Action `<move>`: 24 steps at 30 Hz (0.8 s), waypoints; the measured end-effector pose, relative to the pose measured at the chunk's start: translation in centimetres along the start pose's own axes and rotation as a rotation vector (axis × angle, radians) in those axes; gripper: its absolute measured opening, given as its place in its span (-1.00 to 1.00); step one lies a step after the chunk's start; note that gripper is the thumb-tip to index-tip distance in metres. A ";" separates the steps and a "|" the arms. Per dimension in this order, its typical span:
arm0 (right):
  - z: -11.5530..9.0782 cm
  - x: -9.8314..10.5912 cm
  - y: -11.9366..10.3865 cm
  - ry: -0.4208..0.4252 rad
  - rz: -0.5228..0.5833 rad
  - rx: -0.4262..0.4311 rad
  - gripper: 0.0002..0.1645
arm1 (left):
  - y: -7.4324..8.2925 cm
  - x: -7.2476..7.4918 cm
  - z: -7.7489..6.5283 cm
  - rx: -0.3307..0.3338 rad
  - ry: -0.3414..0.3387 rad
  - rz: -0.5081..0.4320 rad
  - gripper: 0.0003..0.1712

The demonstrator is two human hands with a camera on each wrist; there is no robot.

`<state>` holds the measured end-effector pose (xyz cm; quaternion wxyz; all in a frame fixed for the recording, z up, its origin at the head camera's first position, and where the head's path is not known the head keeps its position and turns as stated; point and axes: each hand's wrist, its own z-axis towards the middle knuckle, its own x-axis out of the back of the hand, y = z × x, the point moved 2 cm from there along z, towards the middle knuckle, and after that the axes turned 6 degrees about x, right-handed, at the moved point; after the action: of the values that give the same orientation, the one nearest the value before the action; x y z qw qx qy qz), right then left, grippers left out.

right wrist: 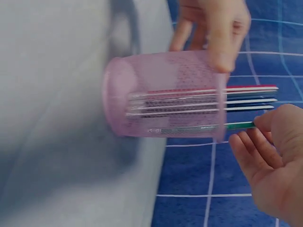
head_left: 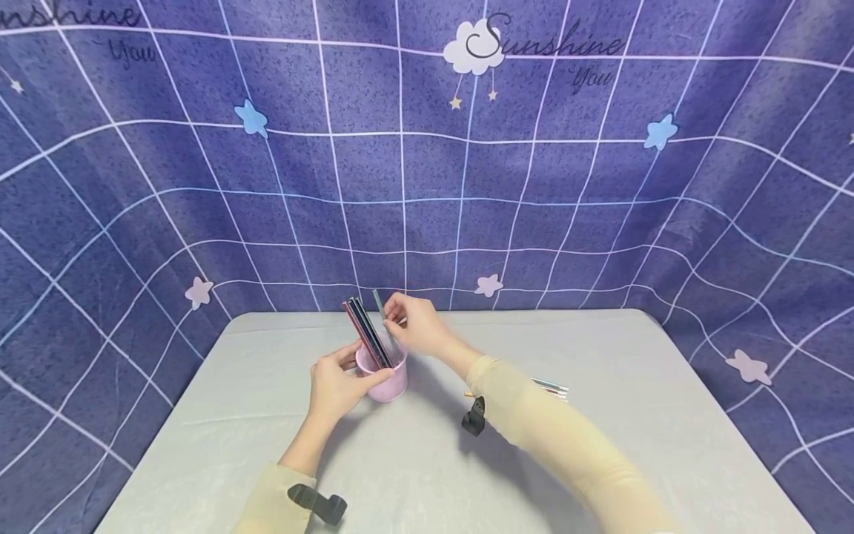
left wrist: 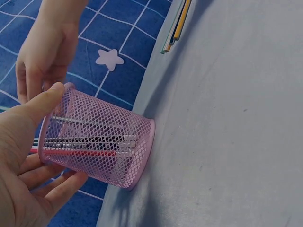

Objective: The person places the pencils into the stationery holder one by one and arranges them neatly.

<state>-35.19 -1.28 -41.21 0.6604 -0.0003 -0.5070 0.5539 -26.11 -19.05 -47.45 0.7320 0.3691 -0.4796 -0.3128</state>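
A pink mesh pencil holder (head_left: 387,383) stands on the table, and my left hand (head_left: 338,383) grips it near the rim, thumb on one side and fingers on the other. Inside, several dark and red pencils (head_left: 368,334) lean to the left; their lower ends show through the mesh in the left wrist view. My right hand (head_left: 419,325) pinches a green pencil (right wrist: 240,125) between thumb and fingers. That pencil's lower part is within the holder, beside the others. The right wrist view shows the left thumb (right wrist: 221,59) on the holder's rim.
More pencils (head_left: 551,386) lie on the grey-white table (head_left: 414,475) to the right, partly hidden by the right sleeve. A blue grid-patterned curtain (head_left: 427,170) hangs behind and along both sides of the table. Black straps with cameras sit on both wrists.
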 end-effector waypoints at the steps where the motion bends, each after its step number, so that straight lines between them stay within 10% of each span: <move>1: 0.0 -0.4 0.2 -0.010 -0.016 0.004 -0.90 | -0.1 0.0 0.0 -0.002 0.002 0.004 -0.06; 24: 0.5 -2.4 0.2 -0.017 -0.152 0.030 -0.89 | 0.0 0.1 0.1 0.011 -0.012 0.000 -0.06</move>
<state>-35.35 -3.28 -42.64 0.6962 0.0529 -0.5028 0.5097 -26.18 -19.11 -47.36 0.7272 0.3711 -0.4857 -0.3123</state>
